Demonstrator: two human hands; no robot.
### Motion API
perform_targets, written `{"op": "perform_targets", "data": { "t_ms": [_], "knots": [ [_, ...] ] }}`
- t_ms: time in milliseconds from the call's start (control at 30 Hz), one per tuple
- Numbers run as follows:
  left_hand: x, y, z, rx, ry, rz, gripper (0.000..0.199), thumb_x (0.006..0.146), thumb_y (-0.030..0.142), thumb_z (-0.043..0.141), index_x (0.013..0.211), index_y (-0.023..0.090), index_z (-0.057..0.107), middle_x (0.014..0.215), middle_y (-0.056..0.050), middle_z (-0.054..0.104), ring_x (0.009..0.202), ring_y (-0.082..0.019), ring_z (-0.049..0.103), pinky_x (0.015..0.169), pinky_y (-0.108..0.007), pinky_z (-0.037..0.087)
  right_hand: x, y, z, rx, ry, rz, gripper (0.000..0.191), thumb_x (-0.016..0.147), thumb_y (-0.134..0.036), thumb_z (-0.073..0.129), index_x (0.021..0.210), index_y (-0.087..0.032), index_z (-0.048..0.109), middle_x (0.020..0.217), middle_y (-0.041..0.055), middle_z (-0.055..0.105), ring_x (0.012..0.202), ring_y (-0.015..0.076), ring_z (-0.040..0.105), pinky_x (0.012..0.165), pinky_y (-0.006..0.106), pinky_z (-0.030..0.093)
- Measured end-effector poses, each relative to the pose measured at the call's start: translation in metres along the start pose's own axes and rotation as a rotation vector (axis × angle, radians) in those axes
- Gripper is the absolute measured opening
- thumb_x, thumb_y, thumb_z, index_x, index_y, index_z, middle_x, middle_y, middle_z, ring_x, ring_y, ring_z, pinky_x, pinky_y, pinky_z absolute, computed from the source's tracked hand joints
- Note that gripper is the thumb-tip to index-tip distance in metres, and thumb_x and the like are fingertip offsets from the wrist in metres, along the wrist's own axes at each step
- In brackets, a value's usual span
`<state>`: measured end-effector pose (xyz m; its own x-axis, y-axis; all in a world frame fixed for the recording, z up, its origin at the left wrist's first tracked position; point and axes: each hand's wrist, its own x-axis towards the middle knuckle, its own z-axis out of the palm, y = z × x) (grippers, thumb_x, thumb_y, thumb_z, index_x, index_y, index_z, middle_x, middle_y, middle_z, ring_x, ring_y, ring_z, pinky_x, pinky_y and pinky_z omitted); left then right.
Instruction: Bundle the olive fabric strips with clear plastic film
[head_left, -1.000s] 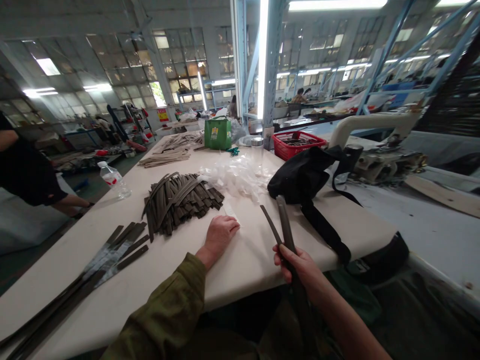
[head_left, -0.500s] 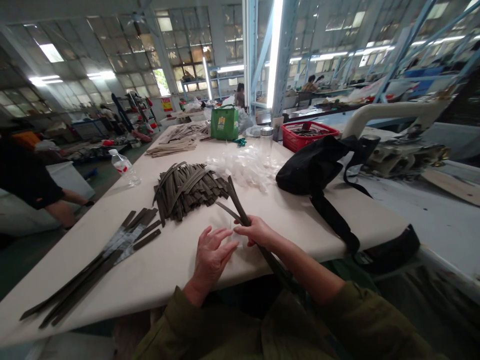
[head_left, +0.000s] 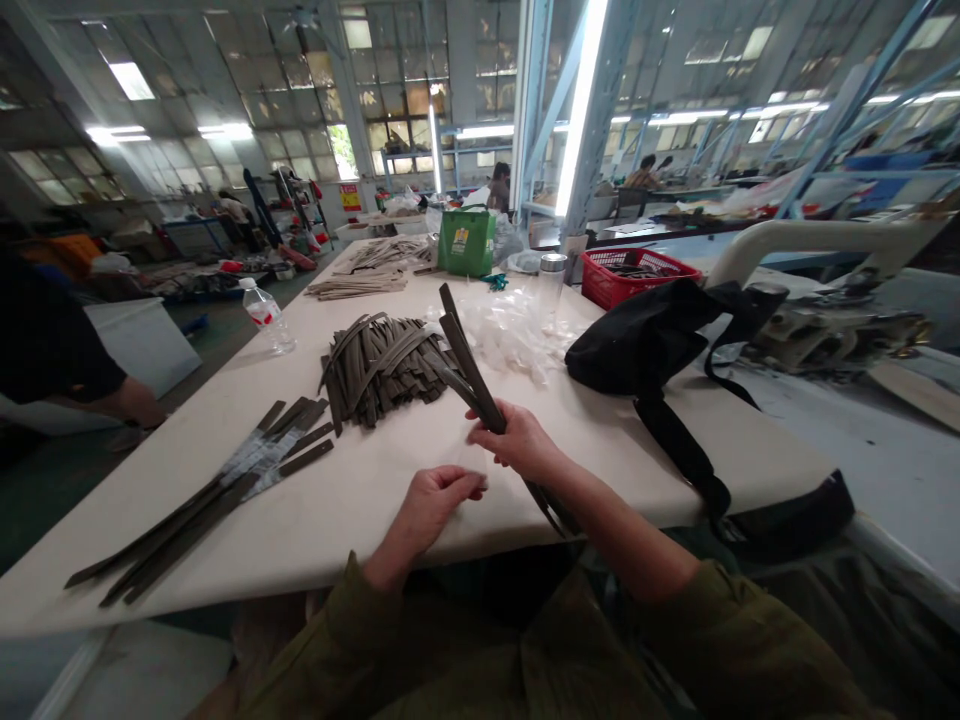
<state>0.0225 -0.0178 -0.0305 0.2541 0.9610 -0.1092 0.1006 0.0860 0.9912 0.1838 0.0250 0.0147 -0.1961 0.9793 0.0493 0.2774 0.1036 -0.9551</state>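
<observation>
My right hand [head_left: 514, 437] is closed around a few dark grey-brown flat strips [head_left: 471, 368], which point up and away from me, their lower ends hanging past the table edge. Just to the left, my left hand [head_left: 435, 510] pinches thumb against fingers; a faint piece of clear plastic [head_left: 474, 462] shows at its fingertips, partly hard to see. Beyond both hands lies a heap of similar strips [head_left: 382, 370]. On the left of the table, a bundle of strips [head_left: 191, 530] lies with clear plastic wrap [head_left: 251, 465] round its middle.
Clear plastic bags [head_left: 517, 335] lie behind the strip heap on the pale table [head_left: 360, 500]. A black bag [head_left: 622, 340] with straps sits at right, beside a machine [head_left: 825, 320]. Further back are a red basket [head_left: 637, 280], a green bag [head_left: 466, 242], a jar [head_left: 551, 285] and a water bottle [head_left: 266, 315].
My left hand has gone from spread fingers to a pinch. The strips in my right hand have swung up, with more of them showing. The person at left has shifted, and the view has turned slightly left.
</observation>
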Motion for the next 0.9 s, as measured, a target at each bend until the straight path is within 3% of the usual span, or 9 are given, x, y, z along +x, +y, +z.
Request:
{"op": "perform_targets", "data": {
  "t_ms": [67,167,333,467,567,667,900],
  "knots": [
    [-0.001,0.000,0.002,0.001,-0.019,0.002,0.028,0.075,0.040,0.068,0.081,0.014,0.076,0.081,-0.008,0.074,0.079,-0.021,0.066,0.081,-0.032,0.047,-0.001,-0.003,0.000,-0.028,0.003,-0.016,0.025,0.071,-0.015,0.064,0.096,-0.019,0.064,0.064,-0.0053,0.063,0.041,0.0053,0.046,0.035,0.015,0.042],
    [-0.001,0.001,0.001,-0.085,0.043,0.003,0.024,0.072,0.037,0.072,0.078,0.014,0.076,0.078,-0.008,0.074,0.079,-0.020,0.065,0.082,-0.031,0.046,-0.009,-0.009,-0.001,-0.065,0.021,-0.044,0.023,0.077,-0.020,0.061,0.100,-0.020,0.062,0.071,-0.0037,0.068,0.040,0.0059,0.049,0.037,0.017,0.044],
    [0.002,0.008,-0.007,-0.574,0.195,-0.006,0.021,0.065,0.032,0.080,0.068,0.014,0.068,0.069,-0.002,0.070,0.069,-0.013,0.063,0.077,-0.026,0.049,-0.045,-0.007,-0.009,-0.050,0.056,-0.043,0.028,0.094,-0.041,0.043,0.108,-0.021,0.056,0.083,-0.0003,0.071,0.038,0.0080,0.051,0.035,0.020,0.043],
    [0.008,0.011,-0.013,-0.796,0.253,0.034,0.024,0.064,0.029,0.082,0.064,0.015,0.062,0.061,0.002,0.065,0.060,-0.008,0.060,0.071,-0.022,0.049,-0.080,0.014,-0.010,0.030,0.079,0.058,0.033,0.091,-0.048,0.048,0.086,-0.017,0.059,0.073,0.0017,0.067,0.042,0.0092,0.051,0.039,0.020,0.042],
    [0.011,0.011,-0.013,-0.834,0.268,0.048,0.023,0.067,0.029,0.080,0.065,0.014,0.062,0.063,0.001,0.067,0.062,-0.008,0.062,0.072,-0.022,0.050,-0.103,0.032,-0.008,0.037,0.084,0.095,0.036,0.090,-0.050,0.049,0.077,-0.017,0.057,0.065,0.0008,0.063,0.041,0.0087,0.048,0.042,0.021,0.040],
    [0.013,0.010,-0.012,-0.826,0.267,0.012,0.020,0.067,0.028,0.080,0.070,0.013,0.066,0.072,-0.003,0.071,0.070,-0.012,0.067,0.077,-0.026,0.051,-0.119,0.047,-0.006,0.045,0.093,0.104,0.036,0.090,-0.051,0.049,0.081,-0.017,0.057,0.065,0.0010,0.062,0.042,0.0098,0.049,0.041,0.022,0.039],
    [0.007,0.018,-0.006,-0.919,0.206,-0.063,0.009,0.073,0.019,0.074,0.076,0.011,0.070,0.081,-0.008,0.074,0.078,-0.017,0.070,0.082,-0.031,0.053,-0.131,0.058,-0.002,-0.070,0.107,0.067,0.033,0.093,-0.047,0.047,0.077,-0.018,0.056,0.062,-0.0006,0.058,0.043,0.0111,0.050,0.043,0.022,0.040]
  ]
}}
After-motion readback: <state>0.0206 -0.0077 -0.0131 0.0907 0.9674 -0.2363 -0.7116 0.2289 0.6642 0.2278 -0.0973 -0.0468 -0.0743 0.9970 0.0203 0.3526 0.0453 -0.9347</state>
